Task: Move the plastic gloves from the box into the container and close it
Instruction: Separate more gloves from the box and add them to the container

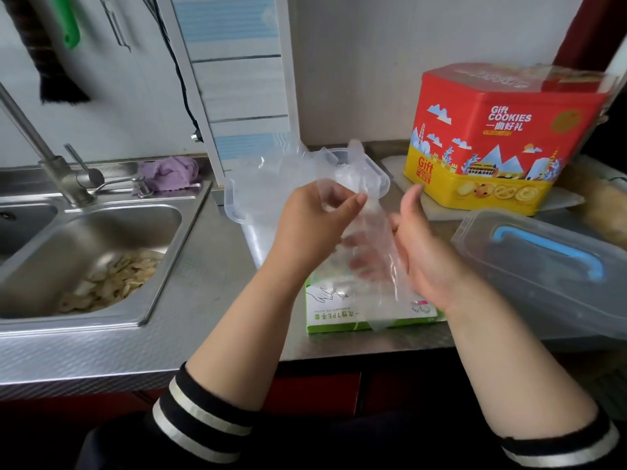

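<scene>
Stainless steel worktop fills the middle of the frame, with a sink at the left holding pale peelings, a tap rising behind it and a purple cloth on its back edge. At centre, the left hand pinches a clear plastic glove between thumb and curled fingers near the glove's upper part, holding it up above the green glove box, which lies flat near the front edge of the worktop. The right hand is just right of the glove, its fingers bent behind the film; whether they grip the plastic cannot be told through the blur. Behind the hands stands the clear container, open, with more crumpled transparent plastic rising from it toward the upper centre. At the right of the frame the container's lid, clear with a blue handle, rests tilted on the worktop, apart from the container. A red and yellow cookie tin stands in the upper right.
</scene>
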Motion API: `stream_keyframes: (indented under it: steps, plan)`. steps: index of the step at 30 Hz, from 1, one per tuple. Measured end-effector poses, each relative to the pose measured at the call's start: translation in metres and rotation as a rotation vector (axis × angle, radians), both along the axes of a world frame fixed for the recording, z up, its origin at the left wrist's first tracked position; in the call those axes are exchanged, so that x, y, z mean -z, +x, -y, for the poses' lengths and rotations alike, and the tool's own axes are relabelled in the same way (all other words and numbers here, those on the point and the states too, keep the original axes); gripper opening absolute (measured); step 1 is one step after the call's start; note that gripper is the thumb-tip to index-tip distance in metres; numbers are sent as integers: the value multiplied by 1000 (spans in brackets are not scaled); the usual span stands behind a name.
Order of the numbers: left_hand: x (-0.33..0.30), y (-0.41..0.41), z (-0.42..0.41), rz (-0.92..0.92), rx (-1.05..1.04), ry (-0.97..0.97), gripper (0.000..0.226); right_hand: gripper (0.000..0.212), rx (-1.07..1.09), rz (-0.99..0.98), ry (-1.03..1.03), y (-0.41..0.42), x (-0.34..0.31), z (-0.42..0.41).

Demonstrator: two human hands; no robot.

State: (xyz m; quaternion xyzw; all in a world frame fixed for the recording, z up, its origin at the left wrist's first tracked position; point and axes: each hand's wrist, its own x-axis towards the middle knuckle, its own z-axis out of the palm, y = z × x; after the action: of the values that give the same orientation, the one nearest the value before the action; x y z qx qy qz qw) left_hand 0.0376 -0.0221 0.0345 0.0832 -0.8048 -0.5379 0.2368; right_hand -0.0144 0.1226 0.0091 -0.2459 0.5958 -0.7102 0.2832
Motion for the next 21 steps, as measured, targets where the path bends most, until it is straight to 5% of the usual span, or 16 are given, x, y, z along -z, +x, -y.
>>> stream_keyframes:
  steps: [4,11,16,21]
  plan:
    - [-10,-2,8,-41,-120,-91,25,109,-89,-219,101,5,16,-7]
    - [-36,-4,25,-81,-212,-126,24,9,528,-426,43,1,-12,9]
    - [-50,-27,62,-41,-362,-290,24,23,645,-777,337,-54,-51,41]
    - [-40,-57,99,166,-435,-556,22,19,473,-941,749,-111,-58,84]
